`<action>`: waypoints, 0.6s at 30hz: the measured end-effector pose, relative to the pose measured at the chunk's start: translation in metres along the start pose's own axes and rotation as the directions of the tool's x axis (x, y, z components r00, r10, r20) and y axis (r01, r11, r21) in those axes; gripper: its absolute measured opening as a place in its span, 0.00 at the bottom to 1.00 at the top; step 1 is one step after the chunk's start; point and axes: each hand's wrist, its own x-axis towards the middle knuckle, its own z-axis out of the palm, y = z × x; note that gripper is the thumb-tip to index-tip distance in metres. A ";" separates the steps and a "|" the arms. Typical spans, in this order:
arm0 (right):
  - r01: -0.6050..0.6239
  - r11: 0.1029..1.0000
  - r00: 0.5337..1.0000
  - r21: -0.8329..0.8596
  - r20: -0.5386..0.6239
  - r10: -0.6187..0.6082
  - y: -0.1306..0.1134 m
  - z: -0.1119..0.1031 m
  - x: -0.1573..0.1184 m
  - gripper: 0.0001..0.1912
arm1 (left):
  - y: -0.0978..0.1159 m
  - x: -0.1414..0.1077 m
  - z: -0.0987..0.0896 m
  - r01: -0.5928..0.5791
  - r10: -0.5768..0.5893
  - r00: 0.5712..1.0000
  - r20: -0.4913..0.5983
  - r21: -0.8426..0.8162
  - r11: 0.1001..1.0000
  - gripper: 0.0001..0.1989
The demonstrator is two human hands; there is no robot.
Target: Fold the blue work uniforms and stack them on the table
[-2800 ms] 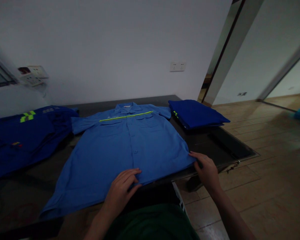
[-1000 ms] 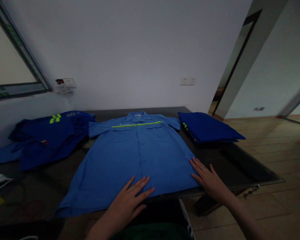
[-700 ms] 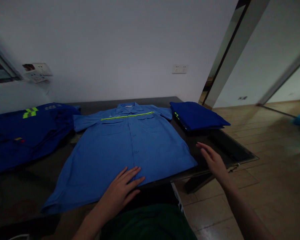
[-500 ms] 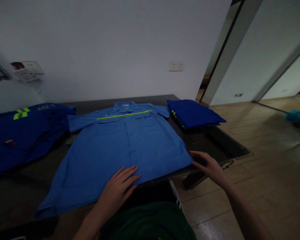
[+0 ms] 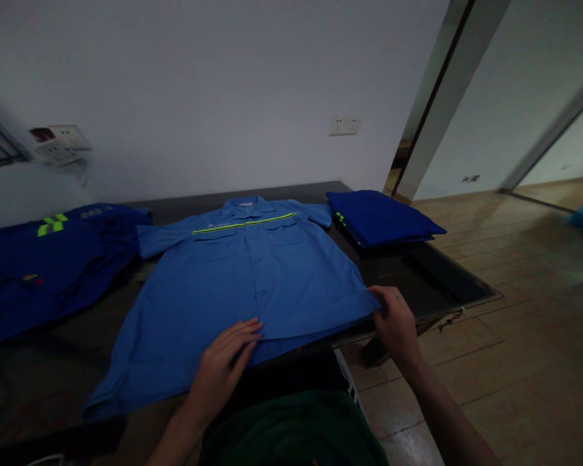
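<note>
Item, one light-blue short-sleeved shirt [image 5: 301,265], buttoned front uppermost, yellow-green stripe across the chest; spread flat on a dark table [image 5: 388,275], collar towards the back edge, hem along the front edge; long axis running back to front, so that the body of the shirt lies forward of both hands.

Item, right hand [image 5: 394,320], at the hem's right-hand corner, the nearer of the two to that corner; thumb and fingers brought together on the cloth, the front layer raised there and standing apart from the layer beneath, which shows below it.

Item, left hand [image 5: 228,356], at the middle of the hem, beside the button line; fingers together and laid on the shirt, thumb a little apart from them; whether it grips the hem, cannot tell.

Item, folded dark-blue garments [image 5: 386,219], towards the table's back right corner, just beside the shirt's sleeve; item, loose dark-blue clothing [image 5: 53,272], heaped along the left side, near the opposite sleeve.
</note>
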 end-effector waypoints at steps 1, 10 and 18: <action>0.017 0.999 1.000 -0.028 0.004 -0.017 -0.001 -0.002 0.000 0.19 | -0.001 -0.001 -0.001 -0.036 0.036 0.999 0.019 0.014 0.999 0.10; 0.000 0.986 0.996 -0.167 0.092 0.015 0.029 -0.006 -0.008 0.18 | 0.008 -0.001 -0.002 -0.086 0.060 0.971 0.230 0.104 0.991 0.13; -0.004 0.974 0.986 -0.226 0.159 0.041 0.053 -0.009 0.000 0.21 | 0.013 -0.005 0.001 -0.029 0.001 0.965 0.263 0.100 0.995 0.13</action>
